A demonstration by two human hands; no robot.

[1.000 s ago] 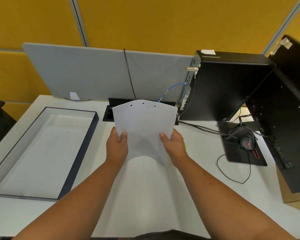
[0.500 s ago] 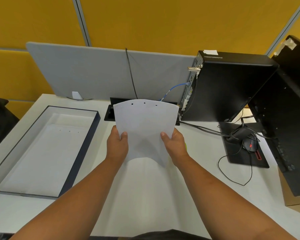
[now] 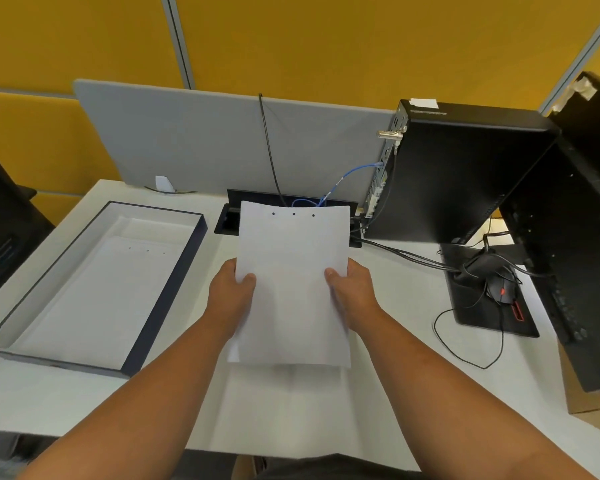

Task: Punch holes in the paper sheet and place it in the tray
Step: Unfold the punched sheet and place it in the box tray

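A white paper sheet [image 3: 293,271] with three punched holes along its top edge is held up above the desk's middle. My left hand [image 3: 231,292] grips its left edge, thumb on the front. My right hand [image 3: 352,292] grips its right edge the same way. The tray [image 3: 168,306], a shallow dark-rimmed box with a white inside, lies on the desk to the left of the sheet. A punched sheet lies flat in it. No hole punch is visible.
A black computer tower [image 3: 465,174] stands at the back right, with a monitor's back [image 3: 575,237] at the far right. A mouse [image 3: 501,289] and cables lie on a black pad. A grey divider [image 3: 222,140] lines the desk's far edge. More white paper [image 3: 284,410] lies under my arms.
The sheet has flattened out and its lower edge has come down toward me. Both hands keep their hold at its sides.
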